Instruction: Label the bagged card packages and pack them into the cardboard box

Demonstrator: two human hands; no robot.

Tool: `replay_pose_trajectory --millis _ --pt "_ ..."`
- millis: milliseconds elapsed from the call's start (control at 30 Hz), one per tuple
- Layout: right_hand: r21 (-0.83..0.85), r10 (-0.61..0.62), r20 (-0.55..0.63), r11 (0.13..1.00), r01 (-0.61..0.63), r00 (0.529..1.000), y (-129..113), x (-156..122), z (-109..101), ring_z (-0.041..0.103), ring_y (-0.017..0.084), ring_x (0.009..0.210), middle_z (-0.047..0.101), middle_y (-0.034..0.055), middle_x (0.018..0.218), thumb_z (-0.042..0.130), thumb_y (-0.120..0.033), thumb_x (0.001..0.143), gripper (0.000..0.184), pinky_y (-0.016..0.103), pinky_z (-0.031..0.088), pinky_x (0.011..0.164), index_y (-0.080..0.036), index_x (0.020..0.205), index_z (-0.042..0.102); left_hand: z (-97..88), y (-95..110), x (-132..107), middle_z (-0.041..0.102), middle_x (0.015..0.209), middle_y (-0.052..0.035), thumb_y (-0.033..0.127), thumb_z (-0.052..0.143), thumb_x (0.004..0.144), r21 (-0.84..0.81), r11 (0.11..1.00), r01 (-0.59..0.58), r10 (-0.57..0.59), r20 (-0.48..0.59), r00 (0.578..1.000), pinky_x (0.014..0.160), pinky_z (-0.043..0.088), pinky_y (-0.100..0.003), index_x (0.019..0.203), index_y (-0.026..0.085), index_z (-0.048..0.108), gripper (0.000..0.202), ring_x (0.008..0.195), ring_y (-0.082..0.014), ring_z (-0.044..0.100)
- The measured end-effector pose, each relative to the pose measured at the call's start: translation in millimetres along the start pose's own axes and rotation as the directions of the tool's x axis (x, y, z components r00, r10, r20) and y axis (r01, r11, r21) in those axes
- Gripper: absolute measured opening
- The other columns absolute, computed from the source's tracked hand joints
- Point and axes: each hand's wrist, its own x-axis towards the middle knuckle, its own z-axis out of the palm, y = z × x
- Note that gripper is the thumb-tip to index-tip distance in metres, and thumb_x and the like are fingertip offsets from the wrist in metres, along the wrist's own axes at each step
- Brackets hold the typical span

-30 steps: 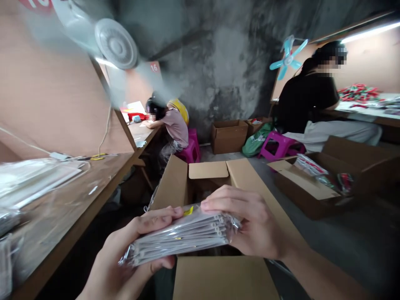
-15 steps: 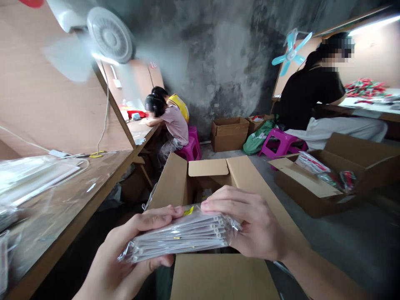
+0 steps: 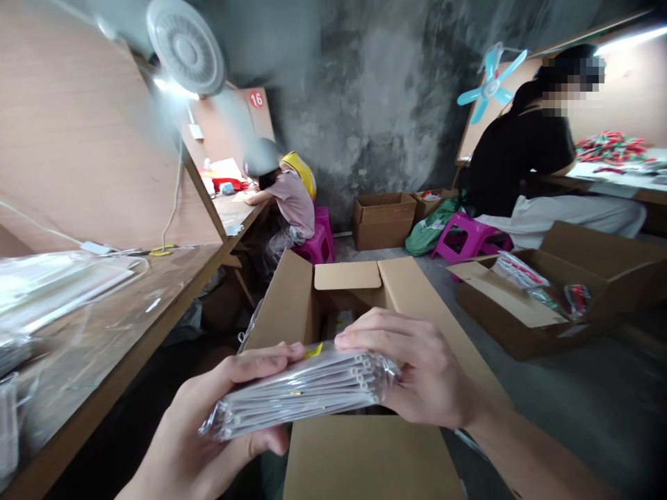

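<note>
Between my two hands is a clear plastic packet of thin white sticks (image 3: 307,396), with a small yellow mark on its upper face. My left hand (image 3: 208,410) grips its left end, fingers on top and thumb underneath. At the packet's right end, my right hand (image 3: 411,364) is closed on the wrapping, its fingertips over the top edge. The packet is held level, slightly higher at the right, above an open cardboard box (image 3: 422,298) with its flaps folded out. Inside that box part of a wrapped item shows; the rest is hidden behind my hands and the packet.
A wooden table (image 3: 171,278) with clear plastic bags (image 3: 57,285) runs along the left. Another open box (image 3: 531,298) with wrapped packs stands at right. A person in black (image 3: 521,153) sits beyond it near a purple stool (image 3: 469,232). Two people sit at the far left bench.
My hands and the packet stay nearly in place; the packet is tilted very slightly. The view has shifted a little, and the fan blades at upper left have turned.
</note>
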Motion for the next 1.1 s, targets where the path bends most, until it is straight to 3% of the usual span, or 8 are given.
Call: replay_pose_trajectory --millis 133,300,633,1100 --pt "0.013 -0.005 -0.01 1.0 0.006 1.0 -1.1 -0.6 2.0 0.074 0.023 0.102 0.079 0.0105 0.115 0.074 -0.017 0.096 0.037 0.039 0.062 0.086 -0.019 0.132 0.067 -1.2 2.9 -0.6 0.079 0.13 -0.005 0.049 0.084 0.086 0.007 1.0 -0.001 0.001 -0.015 1.0 0.095 0.065 -0.026 0.133 0.035 0.067 0.052 0.116 -0.027 0.078" --pt "0.011 -0.001 -0.014 1.0 0.001 1.0 -4.1 -4.1 2.9 0.073 0.023 0.1 0.079 0.0109 0.114 0.074 -0.017 0.095 0.035 0.038 0.061 0.086 -0.017 0.129 0.069 -0.6 3.6 -2.4 0.08 0.129 -0.0052 0.05 0.085 0.085 0.003 1.0 0.021 -0.021 -0.002 1.0 0.088 0.066 -0.023 0.127 0.034 0.069 0.048 0.109 -0.026 0.081" --pt "0.014 -0.004 -0.044 1.0 0.004 0.999 -10.7 -13.1 -2.6 0.073 0.022 0.102 0.079 0.0119 0.114 0.076 -0.011 0.092 0.036 0.036 0.06 0.088 -0.014 0.128 0.069 2.1 12.1 -0.6 0.08 0.129 -0.004 0.052 0.083 0.086 0.009 1.0 0.003 -0.004 0.039 0.999 0.101 0.06 -0.021 0.132 0.034 0.068 0.052 0.116 -0.0233 0.078" --pt "0.013 0.077 -0.02 0.997 -0.077 0.997 -1.6 -31.8 -7.1 0.072 0.022 0.111 0.075 0.0072 0.122 0.069 0.001 0.089 0.058 0.034 0.063 0.093 -0.025 0.141 0.065 17.2 13.3 4.2 0.079 0.127 -0.008 0.039 0.093 0.077 -0.128 0.992 -0.02 0.026 0.049 0.998 0.105 0.06 -0.028 0.132 0.028 0.066 0.063 0.122 -0.0252 0.075"
